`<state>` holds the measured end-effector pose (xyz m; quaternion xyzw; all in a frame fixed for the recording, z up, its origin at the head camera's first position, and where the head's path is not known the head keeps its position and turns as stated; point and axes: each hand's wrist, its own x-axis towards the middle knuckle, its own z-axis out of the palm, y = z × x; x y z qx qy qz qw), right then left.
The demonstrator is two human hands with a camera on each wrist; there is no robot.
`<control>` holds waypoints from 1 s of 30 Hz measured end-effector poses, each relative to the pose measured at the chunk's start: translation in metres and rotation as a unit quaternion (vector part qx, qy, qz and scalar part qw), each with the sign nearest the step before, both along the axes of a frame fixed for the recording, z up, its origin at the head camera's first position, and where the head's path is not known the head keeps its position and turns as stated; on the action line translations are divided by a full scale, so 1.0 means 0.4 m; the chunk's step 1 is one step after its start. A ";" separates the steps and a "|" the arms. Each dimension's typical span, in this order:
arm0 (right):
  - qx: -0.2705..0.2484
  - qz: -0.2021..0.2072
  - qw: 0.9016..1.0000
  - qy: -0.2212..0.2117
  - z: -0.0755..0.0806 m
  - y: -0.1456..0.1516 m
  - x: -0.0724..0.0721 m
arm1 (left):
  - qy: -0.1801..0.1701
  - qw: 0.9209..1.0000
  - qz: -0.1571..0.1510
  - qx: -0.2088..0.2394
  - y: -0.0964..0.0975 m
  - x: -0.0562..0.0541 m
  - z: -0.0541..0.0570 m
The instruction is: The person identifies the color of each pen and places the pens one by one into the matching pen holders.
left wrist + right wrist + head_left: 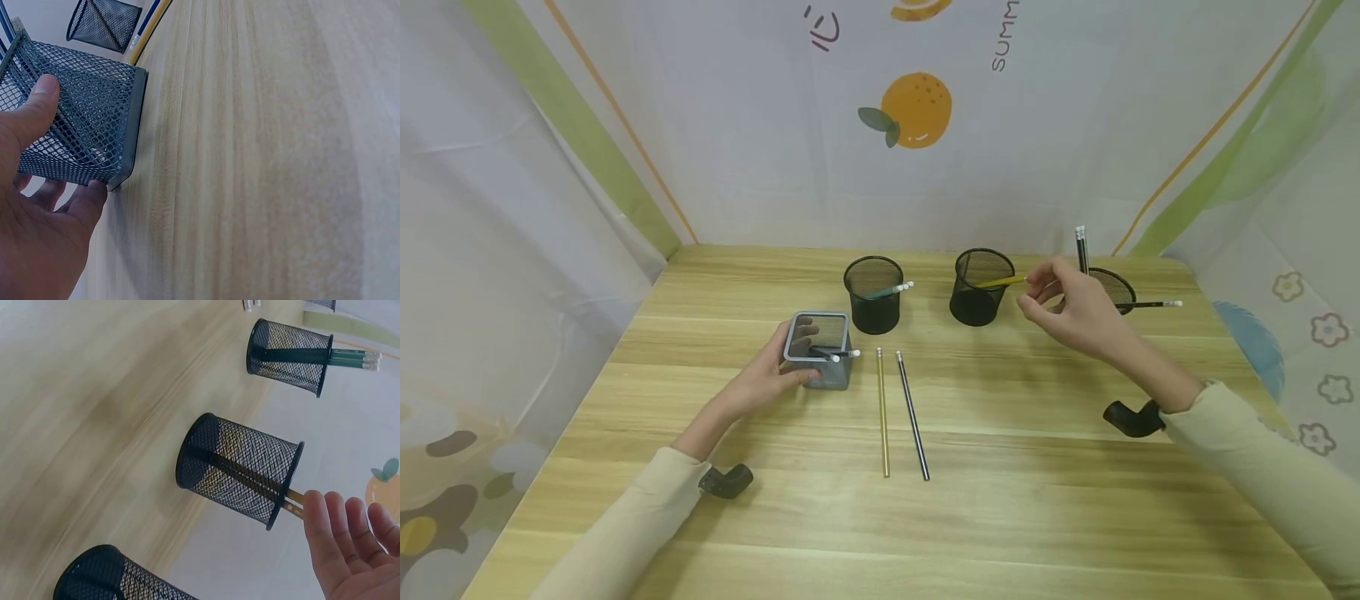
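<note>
My left hand (758, 387) grips the square grey mesh pen holder (831, 377), thumb on its front wall and fingers round the side. Dark pencils with white erasers (835, 357) lean inside it. My right hand (1081, 315) is at the round black mesh cup (976, 308) in the middle, fingertips right at the eraser ends of the yellow pencils (294, 504) slanting out of it. Thumb and index finger stand apart in the head view, and the other fingers look fairly straight in the right wrist view.
One yellow pencil (883, 417) and one dark pencil (913, 417) lie side by side on the wooden table (805, 508). Another round black cup (876, 317) holds green pencils (350, 359). Behind my right hand, a third cup (1116, 287) holds black pencils (1082, 250).
</note>
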<state>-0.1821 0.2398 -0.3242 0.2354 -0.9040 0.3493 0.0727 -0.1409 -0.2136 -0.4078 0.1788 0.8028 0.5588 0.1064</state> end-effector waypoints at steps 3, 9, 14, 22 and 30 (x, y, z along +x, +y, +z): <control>-0.006 0.005 1.000 0.020 -0.004 -0.006 0.007 | 0.000 1.000 0.000 -0.002 0.001 0.000 0.000; -0.018 0.017 1.000 0.018 -0.011 -0.022 0.023 | 0.002 1.000 0.003 -0.004 0.002 0.002 0.002; -0.016 0.026 1.000 -0.004 -0.029 -0.031 0.025 | 0.002 1.000 0.004 -0.008 0.003 0.002 0.003; 0.007 0.041 0.998 -0.039 -0.064 -0.049 0.018 | 0.003 1.000 0.004 -0.010 0.003 0.003 0.005; 0.014 0.040 0.995 -0.086 -0.093 -0.075 0.019 | 0.002 1.000 0.003 -0.006 0.003 0.003 0.004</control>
